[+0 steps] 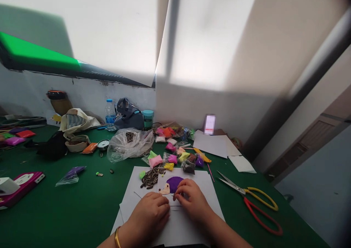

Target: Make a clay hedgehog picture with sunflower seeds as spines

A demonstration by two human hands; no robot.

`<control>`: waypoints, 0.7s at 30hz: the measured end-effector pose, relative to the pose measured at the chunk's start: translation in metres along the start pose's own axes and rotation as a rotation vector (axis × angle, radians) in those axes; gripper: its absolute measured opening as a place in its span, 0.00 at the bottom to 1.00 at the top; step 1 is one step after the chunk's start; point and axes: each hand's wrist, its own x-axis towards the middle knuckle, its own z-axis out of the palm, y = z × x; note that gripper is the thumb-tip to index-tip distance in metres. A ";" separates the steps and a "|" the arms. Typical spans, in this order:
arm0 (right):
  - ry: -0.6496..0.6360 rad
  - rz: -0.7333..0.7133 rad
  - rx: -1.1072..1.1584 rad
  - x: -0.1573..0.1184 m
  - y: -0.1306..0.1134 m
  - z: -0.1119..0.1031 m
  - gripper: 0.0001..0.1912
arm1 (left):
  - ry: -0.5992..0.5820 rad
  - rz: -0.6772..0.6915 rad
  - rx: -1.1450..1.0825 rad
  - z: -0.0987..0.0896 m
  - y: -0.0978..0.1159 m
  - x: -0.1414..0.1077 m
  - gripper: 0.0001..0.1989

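Observation:
White paper [197,229] lies in front of me. On it is a flat clay figure with a purple body [173,184] and a peach face [165,189] with small dark dots. My right hand [192,200] is at the figure's lower right edge, thumb and fingers pinched together; a tiny brownish bit shows at the tips, too small to name. Just below the face, my left hand [150,213] rests on the paper with its fingers curled in, and anything inside them is hidden. A pile of striped sunflower seeds [153,176] sits on the paper beyond my left hand.
Scissors [245,191] lie open on the green table at right. Several bags of coloured clay [155,161] and a plastic bag [130,145] stand beyond the paper. A water bottle [110,116] is at the wall, a magenta box [23,186] at far left.

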 end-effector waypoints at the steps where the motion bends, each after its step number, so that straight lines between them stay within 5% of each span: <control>1: 0.001 -0.011 -0.028 0.000 -0.003 0.003 0.08 | 0.007 -0.009 0.010 0.000 0.000 -0.002 0.06; 11: -0.013 -0.142 -0.225 0.003 -0.007 0.028 0.12 | 0.059 -0.091 0.189 -0.010 0.005 -0.012 0.07; 21: 0.058 -0.121 -0.312 0.009 -0.020 0.019 0.07 | 0.012 -0.116 0.114 -0.004 0.005 -0.011 0.06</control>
